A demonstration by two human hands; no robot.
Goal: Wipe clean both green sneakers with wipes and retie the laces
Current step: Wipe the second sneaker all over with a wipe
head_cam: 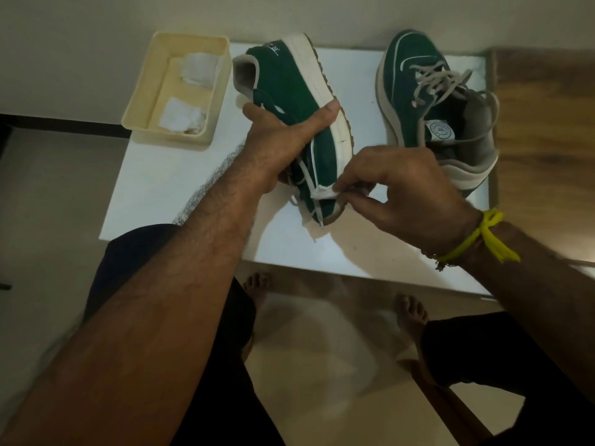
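One green sneaker [283,78] with a thick white sole lies tipped on its side over the white table [180,175], heel away from me. My left hand [283,133] grips it round the middle, thumb on the sole. My right hand [402,194] pinches a small white wipe [325,193] against the toe end of that sneaker. The second green sneaker [428,101] stands upright at the right of the table, toe away from me, its grey laces lying loose across the top.
A cream plastic tray [141,101] at the table's far left corner holds crumpled white wipes [183,119]. A wooden surface [544,130] adjoins the table on the right. My bare feet [256,284] stand on the tiled floor below the near edge.
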